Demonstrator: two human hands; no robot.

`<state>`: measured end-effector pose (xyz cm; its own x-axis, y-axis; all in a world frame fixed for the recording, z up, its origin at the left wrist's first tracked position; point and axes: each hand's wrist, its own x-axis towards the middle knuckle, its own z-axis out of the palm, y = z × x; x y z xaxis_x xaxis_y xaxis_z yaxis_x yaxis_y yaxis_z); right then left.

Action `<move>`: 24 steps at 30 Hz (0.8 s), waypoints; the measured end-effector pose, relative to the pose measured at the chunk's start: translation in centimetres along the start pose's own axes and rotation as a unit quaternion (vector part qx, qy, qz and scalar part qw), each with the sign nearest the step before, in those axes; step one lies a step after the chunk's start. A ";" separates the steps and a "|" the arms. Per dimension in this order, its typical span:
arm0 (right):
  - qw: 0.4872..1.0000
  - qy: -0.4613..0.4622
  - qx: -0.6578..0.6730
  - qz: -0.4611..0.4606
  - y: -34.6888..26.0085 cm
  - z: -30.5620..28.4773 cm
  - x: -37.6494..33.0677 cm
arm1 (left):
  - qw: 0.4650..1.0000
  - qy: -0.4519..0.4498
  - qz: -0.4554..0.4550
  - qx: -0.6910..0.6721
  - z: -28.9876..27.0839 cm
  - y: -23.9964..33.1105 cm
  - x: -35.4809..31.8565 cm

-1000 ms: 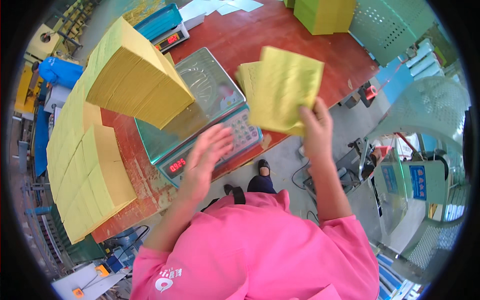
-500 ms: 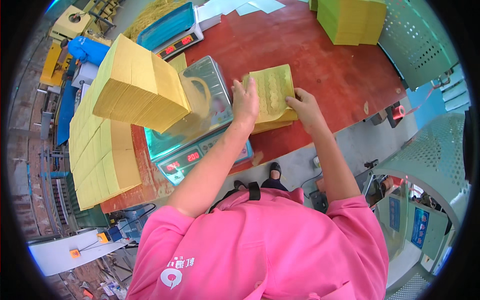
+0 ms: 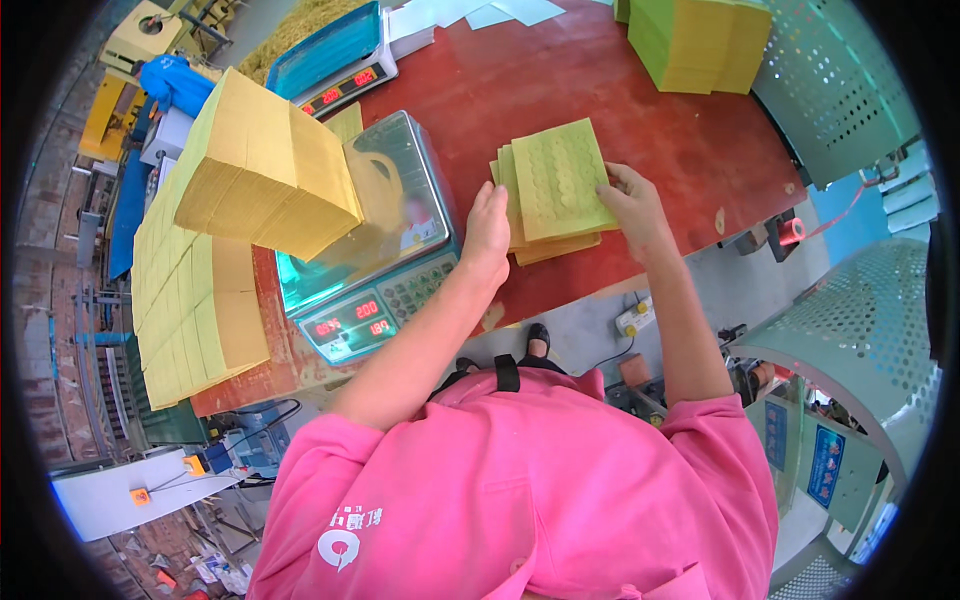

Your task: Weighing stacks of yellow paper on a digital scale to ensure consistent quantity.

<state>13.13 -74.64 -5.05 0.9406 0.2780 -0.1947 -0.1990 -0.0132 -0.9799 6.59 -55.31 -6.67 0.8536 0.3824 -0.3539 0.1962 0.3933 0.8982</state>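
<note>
A small stack of yellow-green sheets (image 3: 553,190) is being squared on the red counter (image 3: 690,150), near its front edge. The left hand (image 3: 487,228) is pressed flat against the stack's left side; the right hand (image 3: 632,205) is laid on its right edge, fingers spread. The fanned lower sheets could well slip askew if pushed unevenly. Just left, a weighing scale (image 3: 375,250) is crowded by a tall yellow pile (image 3: 265,165).
</note>
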 end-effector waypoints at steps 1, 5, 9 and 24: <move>1.000 -0.001 0.027 -0.003 -0.6 0.4 -0.4 | 0.999 0.043 0.003 0.005 -0.1 -0.1 -0.2; 0.999 -0.009 0.051 -0.011 -0.3 1.2 -0.4 | 0.999 -0.013 -0.034 -0.017 0.2 0.5 -0.9; 0.972 0.030 -0.225 -0.057 1.1 2.2 -0.8 | 0.998 -0.034 -0.017 -0.054 -0.1 0.3 -0.7; 0.958 0.072 -0.234 -0.149 4.2 2.5 -7.8 | 0.908 -0.026 0.177 0.378 -1.3 -1.4 -2.8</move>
<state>4.23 -74.45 -7.54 0.9715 0.2008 0.1260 0.1975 -0.3919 -0.8986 3.33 -55.86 -7.26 0.9456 0.3251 -0.0134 0.1640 -0.4406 0.8826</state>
